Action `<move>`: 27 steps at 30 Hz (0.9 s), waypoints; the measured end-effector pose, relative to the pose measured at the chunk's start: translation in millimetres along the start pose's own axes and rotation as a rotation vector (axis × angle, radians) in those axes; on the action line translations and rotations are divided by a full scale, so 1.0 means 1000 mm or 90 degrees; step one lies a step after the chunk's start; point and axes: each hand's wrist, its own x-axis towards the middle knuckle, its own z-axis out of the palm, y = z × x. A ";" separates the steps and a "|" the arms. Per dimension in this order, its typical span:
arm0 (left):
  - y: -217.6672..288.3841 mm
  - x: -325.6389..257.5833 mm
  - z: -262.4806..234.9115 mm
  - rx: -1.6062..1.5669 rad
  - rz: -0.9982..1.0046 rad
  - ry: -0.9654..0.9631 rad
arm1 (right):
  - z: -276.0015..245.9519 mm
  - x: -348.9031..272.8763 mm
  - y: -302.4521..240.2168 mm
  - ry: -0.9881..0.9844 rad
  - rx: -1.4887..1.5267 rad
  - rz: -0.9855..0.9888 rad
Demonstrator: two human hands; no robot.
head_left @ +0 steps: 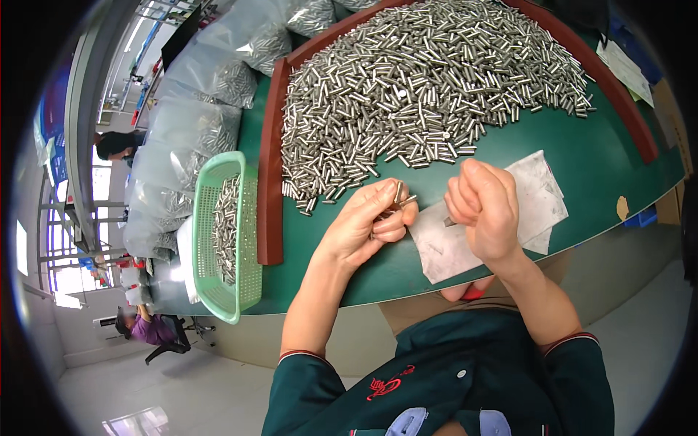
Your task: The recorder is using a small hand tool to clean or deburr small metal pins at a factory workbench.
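My left hand (372,220) holds a small bunch of short metal pins (398,196) between thumb and fingers, just above the green table (582,156). My right hand (486,209) is closed around a small grey tool or pin (448,220) whose tip pokes out to the left. Both hands hover over a white sheet of paper (538,192) near the table's front edge. A large heap of identical shiny metal pins (429,80) covers the table beyond the hands.
A green plastic basket (247,287) with several pins stands left of a brown wooden rail (270,160). Clear bags of pins (196,123) pile up at the far left. Two other people sit at the left. Papers (625,69) lie at the far right.
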 end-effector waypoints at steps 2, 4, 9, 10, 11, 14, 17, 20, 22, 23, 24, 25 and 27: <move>0.001 0.000 -0.002 -0.057 0.002 0.007 | -0.001 0.000 0.001 -0.009 0.025 0.002; 0.004 -0.002 -0.004 -0.057 0.010 0.011 | 0.000 0.001 0.000 -0.008 0.025 0.001; 0.028 -0.009 -0.009 0.080 0.312 0.211 | -0.005 0.004 0.002 0.009 0.011 -0.010; 0.040 -0.021 -0.011 0.204 0.459 0.320 | -0.003 0.002 0.001 0.007 0.012 -0.012; 0.053 -0.037 -0.022 0.371 0.599 0.459 | -0.002 0.001 0.000 0.005 0.013 -0.014; 0.082 -0.077 -0.048 0.863 0.703 1.003 | -0.001 0.001 0.002 -0.002 0.008 0.001; 0.090 -0.124 -0.085 0.965 0.313 1.183 | 0.001 0.000 0.000 -0.010 0.013 -0.004; 0.084 -0.124 -0.105 1.068 0.221 1.210 | 0.001 -0.001 0.000 -0.012 0.015 -0.011; 0.084 -0.106 -0.091 1.150 0.385 1.132 | -0.001 0.000 0.002 -0.013 0.016 -0.011; 0.081 -0.091 -0.080 1.158 0.547 1.032 | -0.001 0.001 0.002 -0.014 0.018 -0.014; 0.075 -0.067 -0.064 1.129 0.595 0.951 | -0.004 0.002 0.002 -0.012 0.015 -0.015; 0.065 -0.040 -0.047 1.006 0.577 0.819 | -0.008 0.003 0.001 0.000 0.012 -0.017; 0.040 -0.011 -0.027 0.970 0.492 0.575 | -0.007 0.004 -0.001 -0.003 0.015 -0.015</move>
